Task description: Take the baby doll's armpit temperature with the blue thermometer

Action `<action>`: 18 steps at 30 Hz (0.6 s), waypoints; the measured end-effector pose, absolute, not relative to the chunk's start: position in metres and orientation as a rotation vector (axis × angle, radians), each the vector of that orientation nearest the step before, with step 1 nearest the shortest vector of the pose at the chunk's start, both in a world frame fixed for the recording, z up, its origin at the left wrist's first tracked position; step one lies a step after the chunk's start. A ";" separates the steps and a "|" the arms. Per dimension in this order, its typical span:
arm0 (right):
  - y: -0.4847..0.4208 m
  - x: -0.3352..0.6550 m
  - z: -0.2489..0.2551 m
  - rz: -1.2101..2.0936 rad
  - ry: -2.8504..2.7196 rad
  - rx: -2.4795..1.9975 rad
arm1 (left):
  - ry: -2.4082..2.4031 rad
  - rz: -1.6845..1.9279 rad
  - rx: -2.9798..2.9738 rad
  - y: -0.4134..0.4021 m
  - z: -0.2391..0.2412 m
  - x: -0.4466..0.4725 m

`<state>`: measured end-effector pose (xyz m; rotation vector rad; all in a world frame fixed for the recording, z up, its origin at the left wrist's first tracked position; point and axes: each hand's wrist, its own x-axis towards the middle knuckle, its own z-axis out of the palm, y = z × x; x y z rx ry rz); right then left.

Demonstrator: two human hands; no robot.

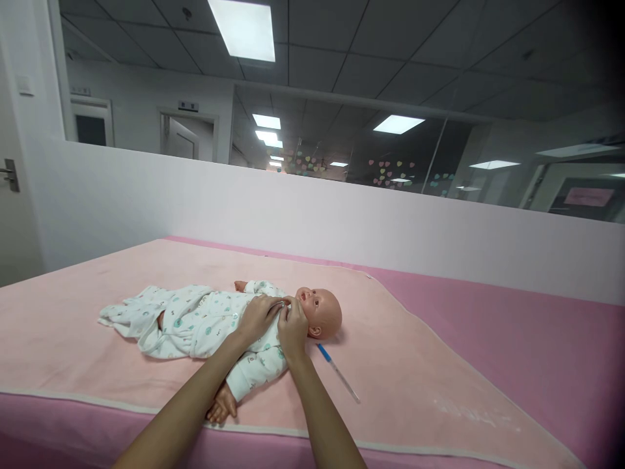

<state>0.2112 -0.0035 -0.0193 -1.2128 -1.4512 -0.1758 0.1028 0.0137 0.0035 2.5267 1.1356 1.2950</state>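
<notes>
A baby doll [319, 311] lies on its back on a pale pink blanket [415, 365], head to the right, dressed in a white patterned romper [195, 319]. My left hand [258, 318] rests on the doll's chest with its fingers pinched on the romper's collar. My right hand [293, 329] is closed on the same collar just below the doll's chin, touching my left hand. A thin thermometer with a blue end [336, 370] lies on the blanket right of my right forearm.
The blanket covers a darker pink bed [537, 326]. A white half wall [342, 215] with glass above stands behind the bed. A door with a handle [10, 174] is at the far left.
</notes>
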 end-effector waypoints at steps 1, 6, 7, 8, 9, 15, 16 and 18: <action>-0.004 0.211 -0.019 -0.177 -1.451 -1.209 | 1.139 1.298 2.520 0.013 0.004 0.103; -0.005 0.211 -0.019 -0.198 -1.482 -1.175 | 1.167 1.310 2.483 0.012 0.006 0.103; -0.005 0.211 -0.019 -0.198 -1.484 -1.172 | 1.177 1.307 2.488 0.011 0.006 0.103; -0.005 0.211 -0.019 -0.200 -1.481 -1.169 | 1.190 1.304 2.496 0.010 0.007 0.103; -0.005 0.211 -0.019 -0.203 -1.476 -1.167 | 1.206 1.303 2.501 0.010 0.007 0.103; -0.009 0.209 -0.017 -0.209 -1.437 -1.186 | 1.219 1.348 2.538 0.003 0.009 0.105; -0.009 0.209 -0.016 -0.201 -1.432 -1.192 | 1.216 1.346 2.557 0.002 0.009 0.105; -0.011 0.209 -0.016 -0.195 -1.423 -1.202 | 1.217 1.345 2.585 0.001 0.010 0.104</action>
